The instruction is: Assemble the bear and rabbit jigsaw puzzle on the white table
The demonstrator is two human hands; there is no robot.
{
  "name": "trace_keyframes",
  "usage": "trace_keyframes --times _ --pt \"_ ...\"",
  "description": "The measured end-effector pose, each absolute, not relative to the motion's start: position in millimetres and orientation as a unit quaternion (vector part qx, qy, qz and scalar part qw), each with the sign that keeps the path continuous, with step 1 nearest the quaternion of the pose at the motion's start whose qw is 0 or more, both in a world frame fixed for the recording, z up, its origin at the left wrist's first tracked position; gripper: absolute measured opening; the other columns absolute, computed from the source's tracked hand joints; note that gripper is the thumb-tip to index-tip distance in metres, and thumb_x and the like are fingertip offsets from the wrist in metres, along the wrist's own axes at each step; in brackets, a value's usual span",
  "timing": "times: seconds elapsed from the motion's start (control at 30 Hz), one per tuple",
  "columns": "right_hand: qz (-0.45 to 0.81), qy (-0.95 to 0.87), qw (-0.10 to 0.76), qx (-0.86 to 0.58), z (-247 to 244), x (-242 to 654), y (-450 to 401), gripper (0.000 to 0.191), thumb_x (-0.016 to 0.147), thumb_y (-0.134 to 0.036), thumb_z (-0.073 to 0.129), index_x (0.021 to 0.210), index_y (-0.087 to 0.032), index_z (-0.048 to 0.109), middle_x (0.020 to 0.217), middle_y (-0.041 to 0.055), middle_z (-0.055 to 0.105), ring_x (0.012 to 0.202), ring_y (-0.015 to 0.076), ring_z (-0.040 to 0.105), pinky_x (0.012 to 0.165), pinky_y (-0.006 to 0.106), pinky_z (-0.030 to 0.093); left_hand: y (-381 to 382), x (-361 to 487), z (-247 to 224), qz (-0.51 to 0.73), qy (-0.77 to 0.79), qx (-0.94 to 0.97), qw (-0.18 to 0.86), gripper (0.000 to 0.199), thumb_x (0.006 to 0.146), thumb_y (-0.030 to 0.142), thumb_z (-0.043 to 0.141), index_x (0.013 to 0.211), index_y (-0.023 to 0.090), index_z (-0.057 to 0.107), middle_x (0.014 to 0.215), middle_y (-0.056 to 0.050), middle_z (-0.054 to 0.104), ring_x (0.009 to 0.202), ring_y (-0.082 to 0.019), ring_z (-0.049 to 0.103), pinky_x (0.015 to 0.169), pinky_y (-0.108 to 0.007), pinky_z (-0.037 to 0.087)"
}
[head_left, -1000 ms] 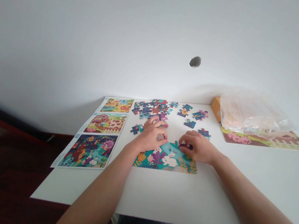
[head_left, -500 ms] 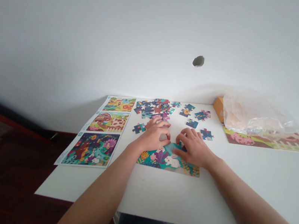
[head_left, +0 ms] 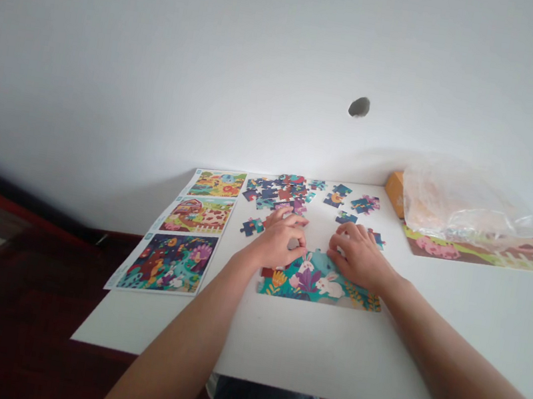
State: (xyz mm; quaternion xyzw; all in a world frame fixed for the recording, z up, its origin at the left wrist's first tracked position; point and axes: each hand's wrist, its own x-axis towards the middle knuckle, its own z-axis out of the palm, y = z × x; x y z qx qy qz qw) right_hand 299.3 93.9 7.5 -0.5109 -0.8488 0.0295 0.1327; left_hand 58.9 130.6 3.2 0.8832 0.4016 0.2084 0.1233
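Observation:
A partly assembled jigsaw puzzle (head_left: 328, 287) with white rabbits, a purple plant and yellow flowers lies flat on the white table. At its upper left edge, my left hand (head_left: 283, 237) has thumb and index fingertip pinched together, the other fingers bent above. Whatever sits in that pinch is hidden. My right hand (head_left: 359, 254) is curled over the puzzle's upper right part, thumb against it and fingers gripping near the top edge. Beyond both hands lie loose puzzle pieces (head_left: 285, 192) in a pile. A single dark blue piece (head_left: 346, 217) rests just past my right fingertips.
A reference sheet (head_left: 165, 262) with three printed pictures lies on the left by the table edge. At the back right, a clear plastic bag (head_left: 468, 204) rests against an orange box (head_left: 396, 192) and over a farm picture board (head_left: 475, 253). A wall (head_left: 265, 78) borders the table behind.
The puzzle has slid right with my right hand, uncovering more of its left end and the upper rabbit. My left hand stays nearly in place. The view has shifted slightly.

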Motion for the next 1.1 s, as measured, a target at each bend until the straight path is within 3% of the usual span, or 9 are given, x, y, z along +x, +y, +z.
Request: trace_keyframes --times 0.3,0.83,0.93,1.03,1.1 --pt "0.035 -0.833 0.163 -0.527 5.4 302.6 97.4 0.017 0.088 -0.027 0.055 0.08 -0.02 0.068 0.114 0.0122 0.055 0.1 0.0274 0.05 0.089 0.043 0.041 127.1 61.3 10.5 0.193 0.381 0.894 0.135 0.009 0.08 0.028 0.069 0.075 0.027 0.076 0.13 -0.002 0.06 0.137 -0.032 0.032 0.119 -0.054 0.021" --pt "0.032 -0.824 0.156 -0.543 4.9 303.8 97.6 0.017 0.085 -0.029 0.056 0.076 -0.02 0.068 0.115 0.0121 0.057 0.103 0.03 0.051 0.087 0.046 0.04 127.7 60.1 6.6 0.194 0.363 0.901 0.138 0.012 0.078 0.022 0.07 0.082 0.03 0.078 0.134 0.0 0.058 0.137 -0.031 0.032 0.118 -0.051 0.023" --pt "0.023 -0.814 0.18 -0.552 6.3 303.5 98.8 0.016 0.085 -0.027 0.055 0.086 -0.021 0.07 0.113 0.012 0.058 0.104 0.0303 0.053 0.087 0.044 0.042 128.5 61.6 6.5 0.204 0.392 0.888 0.125 0.021 0.08 0.026 0.068 0.098 0.031 0.076 0.132 -0.001 0.059 0.135 -0.03 0.035 0.117 -0.052 0.023" --pt "-0.003 -0.754 0.214 -0.621 7.9 305.3 100.5 0.025 0.085 -0.019 0.05 0.1 -0.02 0.069 0.102 0.0128 0.06 0.095 0.0281 0.058 0.082 0.04 0.045 132.9 59.1 4.6 0.259 0.522 0.808 0.084 0.045 0.083 0.02 0.061 0.127 0.033 0.061 0.128 -0.005 0.062 0.129 -0.032 0.042 0.114 -0.064 0.019" --pt "-0.015 -0.702 0.21 -0.681 7.5 308.4 100.7 0.029 0.085 -0.016 0.047 0.104 -0.018 0.068 0.097 0.0139 0.061 0.084 0.0266 0.06 0.075 0.038 0.045 137.6 53.9 2.0 0.291 0.632 0.717 0.046 0.053 0.082 0.012 0.056 0.132 0.032 0.055 0.122 -0.007 0.064 0.123 -0.034 0.047 0.108 -0.072 0.02"
